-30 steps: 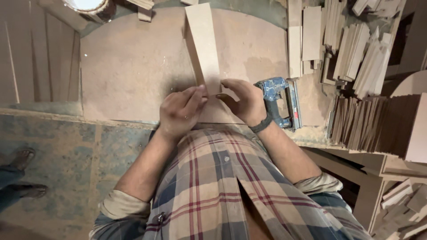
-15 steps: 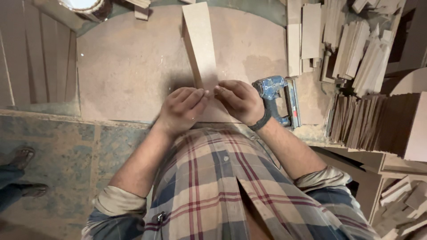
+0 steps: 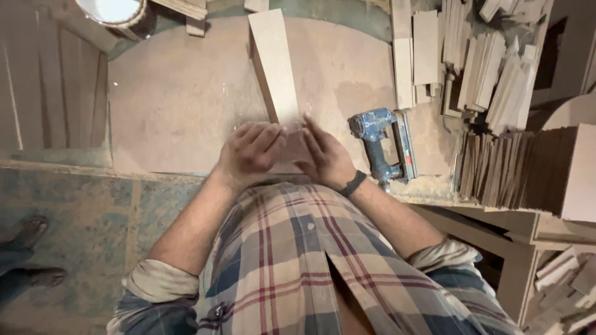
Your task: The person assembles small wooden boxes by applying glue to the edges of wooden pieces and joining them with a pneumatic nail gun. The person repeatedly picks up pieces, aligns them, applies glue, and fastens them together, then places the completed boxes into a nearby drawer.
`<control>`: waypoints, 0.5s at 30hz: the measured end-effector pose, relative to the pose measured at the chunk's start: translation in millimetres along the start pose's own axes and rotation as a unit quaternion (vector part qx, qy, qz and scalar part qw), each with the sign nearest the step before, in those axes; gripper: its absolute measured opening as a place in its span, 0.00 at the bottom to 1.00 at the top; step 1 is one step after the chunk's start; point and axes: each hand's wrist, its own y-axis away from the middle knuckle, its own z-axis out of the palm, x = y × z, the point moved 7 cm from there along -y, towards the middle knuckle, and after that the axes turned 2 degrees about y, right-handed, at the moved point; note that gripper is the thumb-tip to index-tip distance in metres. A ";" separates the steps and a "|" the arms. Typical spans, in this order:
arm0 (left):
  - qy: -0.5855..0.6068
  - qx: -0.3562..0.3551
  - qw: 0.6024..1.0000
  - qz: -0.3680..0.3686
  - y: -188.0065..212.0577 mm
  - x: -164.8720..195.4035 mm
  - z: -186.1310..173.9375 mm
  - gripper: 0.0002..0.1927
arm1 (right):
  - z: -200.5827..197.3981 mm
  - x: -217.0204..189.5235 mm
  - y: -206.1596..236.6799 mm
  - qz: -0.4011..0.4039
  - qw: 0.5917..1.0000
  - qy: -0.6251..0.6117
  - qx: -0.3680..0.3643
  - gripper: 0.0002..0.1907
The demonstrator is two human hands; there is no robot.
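A long pale wooden board [image 3: 273, 65] stands on its edge on the round worktable [image 3: 174, 105], running away from me. My left hand [image 3: 251, 152] is wrapped over its near end from the left. My right hand [image 3: 326, 156], with a dark band on the wrist, presses against the same end from the right, fingers pointing up along the board. The near end of the board is hidden under both hands.
A blue nail gun [image 3: 383, 144] lies on the table just right of my right hand. Stacks of cut wood strips [image 3: 490, 74] and boards [image 3: 534, 167] crowd the right side. A white bucket [image 3: 118, 13] sits at the far left. Another person's feet [image 3: 28, 254] stand on the floor at left.
Both hands have shifted slightly on the board's near end; my right hand's fingers now lie flatter along it. The board has barely moved.
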 end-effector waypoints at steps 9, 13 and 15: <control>0.005 0.047 0.999 -0.010 -4.7 0.9 -4.3 0.05 | -30.5 69.7 67.1 0.305 0.937 0.102 0.135 0.47; 0.028 0.054 0.998 -0.010 -3.3 -0.1 -4.0 0.06 | -36.7 79.7 102.4 0.347 0.911 0.176 0.136 0.51; 0.047 0.052 0.998 0.004 -3.1 -1.2 -3.9 0.07 | -32.5 91.3 116.4 0.418 0.886 0.160 0.119 0.52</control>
